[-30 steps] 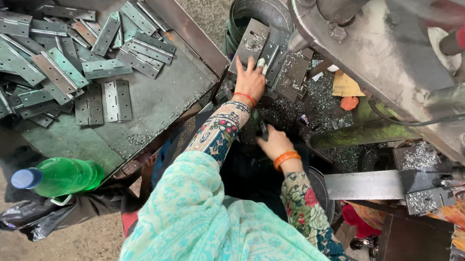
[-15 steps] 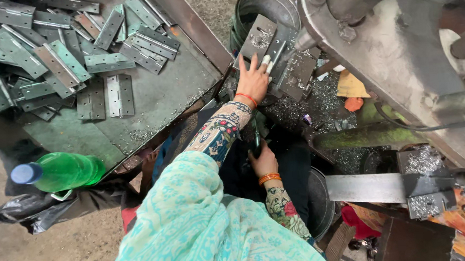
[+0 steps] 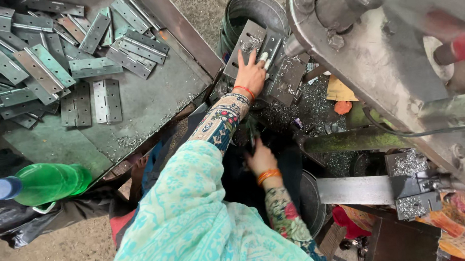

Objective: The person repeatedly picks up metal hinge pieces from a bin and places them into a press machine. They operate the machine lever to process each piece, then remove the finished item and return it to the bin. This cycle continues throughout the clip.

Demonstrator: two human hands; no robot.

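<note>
Fingers spread flat, the left hand (image 3: 250,76) presses on a grey hinge (image 3: 269,50) lying under the press (image 3: 368,44), fingertips over the hinge's lower end. The hinge rests on a bed littered with metal shavings (image 3: 310,106), just beside a second plate (image 3: 244,47) and in front of a round bucket (image 3: 251,9). Its long axis runs diagonally, the far end pointing up and right toward the machine, the near end back toward the worker. The right hand (image 3: 261,160), lower and close to the body, is curled around something dark; whether it pinches or merely rests cannot be told. The step in hand appears to be seating the hinge; the next move likely calls for a square alignment and clear fingers. To the left, a tray (image 3: 149,103) holds a heap of hinges (image 3: 47,61); a green bottle (image 3: 42,183) lies below it.
</note>
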